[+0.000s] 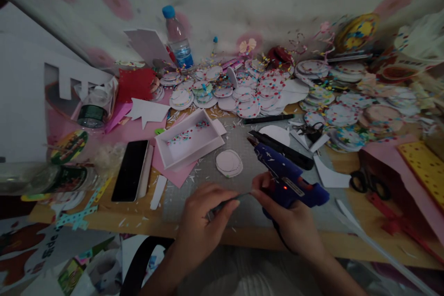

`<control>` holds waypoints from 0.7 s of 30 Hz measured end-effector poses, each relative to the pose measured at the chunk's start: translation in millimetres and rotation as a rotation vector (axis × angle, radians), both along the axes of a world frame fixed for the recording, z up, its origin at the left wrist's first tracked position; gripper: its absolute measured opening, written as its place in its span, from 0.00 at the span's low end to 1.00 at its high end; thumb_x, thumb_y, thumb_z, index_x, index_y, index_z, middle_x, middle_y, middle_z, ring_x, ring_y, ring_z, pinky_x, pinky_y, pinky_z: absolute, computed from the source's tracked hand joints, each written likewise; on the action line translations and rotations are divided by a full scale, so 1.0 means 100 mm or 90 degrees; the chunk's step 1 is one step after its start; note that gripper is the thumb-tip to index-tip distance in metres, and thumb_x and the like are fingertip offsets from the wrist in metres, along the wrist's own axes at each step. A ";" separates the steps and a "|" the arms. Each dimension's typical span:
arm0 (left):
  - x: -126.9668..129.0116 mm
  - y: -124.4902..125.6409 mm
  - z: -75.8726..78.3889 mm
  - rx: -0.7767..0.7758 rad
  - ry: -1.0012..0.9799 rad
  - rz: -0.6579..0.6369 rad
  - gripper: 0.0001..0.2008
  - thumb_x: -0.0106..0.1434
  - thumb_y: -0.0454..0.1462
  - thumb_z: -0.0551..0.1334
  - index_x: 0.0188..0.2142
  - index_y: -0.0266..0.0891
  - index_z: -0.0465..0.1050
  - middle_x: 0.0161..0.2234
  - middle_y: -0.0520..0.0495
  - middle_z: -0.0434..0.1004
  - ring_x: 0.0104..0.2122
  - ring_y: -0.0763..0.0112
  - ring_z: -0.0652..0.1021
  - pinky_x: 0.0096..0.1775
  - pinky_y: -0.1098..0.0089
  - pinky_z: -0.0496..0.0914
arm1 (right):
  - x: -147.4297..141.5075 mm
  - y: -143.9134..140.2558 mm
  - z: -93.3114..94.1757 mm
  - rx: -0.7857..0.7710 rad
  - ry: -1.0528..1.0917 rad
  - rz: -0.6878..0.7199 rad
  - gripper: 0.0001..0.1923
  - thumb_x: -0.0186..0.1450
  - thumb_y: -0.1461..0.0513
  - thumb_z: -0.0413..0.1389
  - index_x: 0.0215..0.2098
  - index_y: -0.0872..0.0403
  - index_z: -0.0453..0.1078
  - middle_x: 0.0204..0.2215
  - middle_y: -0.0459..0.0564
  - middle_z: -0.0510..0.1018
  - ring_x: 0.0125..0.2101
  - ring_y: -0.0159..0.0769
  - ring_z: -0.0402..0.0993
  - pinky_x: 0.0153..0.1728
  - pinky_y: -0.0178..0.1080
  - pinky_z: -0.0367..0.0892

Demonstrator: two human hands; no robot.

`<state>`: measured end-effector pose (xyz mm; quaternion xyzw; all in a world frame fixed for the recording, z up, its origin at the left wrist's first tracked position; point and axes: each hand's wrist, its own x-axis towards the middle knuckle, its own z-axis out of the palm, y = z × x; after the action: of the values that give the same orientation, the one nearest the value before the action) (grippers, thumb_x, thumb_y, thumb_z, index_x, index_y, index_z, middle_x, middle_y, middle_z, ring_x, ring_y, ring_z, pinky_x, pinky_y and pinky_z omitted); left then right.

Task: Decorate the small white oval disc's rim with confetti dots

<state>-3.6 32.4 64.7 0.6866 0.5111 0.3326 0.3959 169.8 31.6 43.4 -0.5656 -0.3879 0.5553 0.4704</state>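
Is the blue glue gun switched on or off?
On, it seems: a small red light glows on the side of the blue glue gun in the right hand.

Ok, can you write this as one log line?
left hand: pinching thin strip | right hand: holding blue glue gun | white disc: on grey mat

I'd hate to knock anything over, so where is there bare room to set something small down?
Two gray mat patches: between the left hand and white paper strip, with a few scraps; and right of the right hand, below the white cut-out. The back is crowded with decorated discs.
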 end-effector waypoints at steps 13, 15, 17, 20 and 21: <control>-0.03 0.00 -0.02 -0.014 -0.007 0.010 0.07 0.63 0.34 0.62 0.38 0.40 0.79 0.31 0.48 0.79 0.33 0.69 0.77 0.35 0.71 0.70 | 0.04 -0.03 -0.01 -0.043 0.014 -0.022 0.14 0.57 0.54 0.62 0.30 0.51 0.62 0.29 0.44 0.72 0.23 0.27 0.61 0.22 0.32 0.61; -0.03 0.00 -0.02 -0.011 -0.007 0.011 0.07 0.63 0.34 0.62 0.39 0.41 0.79 0.31 0.49 0.79 0.33 0.69 0.77 0.35 0.71 0.70 | 0.03 -0.04 -0.01 -0.040 -0.001 -0.015 0.14 0.57 0.54 0.62 0.30 0.51 0.62 0.29 0.44 0.72 0.23 0.28 0.62 0.22 0.32 0.62; -0.03 0.00 -0.02 -0.012 -0.004 0.012 0.07 0.63 0.34 0.62 0.39 0.41 0.79 0.31 0.49 0.79 0.33 0.69 0.77 0.35 0.71 0.71 | 0.02 -0.03 0.00 -0.033 -0.026 -0.002 0.14 0.57 0.53 0.61 0.30 0.51 0.63 0.29 0.45 0.72 0.24 0.30 0.64 0.23 0.33 0.63; -0.03 -0.01 -0.01 -0.018 -0.004 0.015 0.07 0.63 0.34 0.62 0.38 0.42 0.79 0.31 0.48 0.79 0.33 0.68 0.78 0.36 0.70 0.71 | 0.01 -0.02 0.02 -0.018 -0.053 0.032 0.12 0.58 0.54 0.61 0.30 0.51 0.64 0.30 0.47 0.73 0.26 0.31 0.66 0.23 0.34 0.63; -0.03 -0.01 0.00 -0.021 -0.008 0.016 0.07 0.63 0.34 0.62 0.38 0.42 0.79 0.31 0.48 0.79 0.33 0.68 0.78 0.36 0.70 0.71 | 0.01 -0.02 0.02 -0.007 -0.054 0.042 0.11 0.58 0.54 0.61 0.30 0.51 0.65 0.31 0.47 0.73 0.27 0.32 0.67 0.24 0.34 0.64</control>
<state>-6.6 31.9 64.6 0.6715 0.5227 0.3333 0.4058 170.8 30.0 45.1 -0.5783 -0.4228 0.5480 0.4318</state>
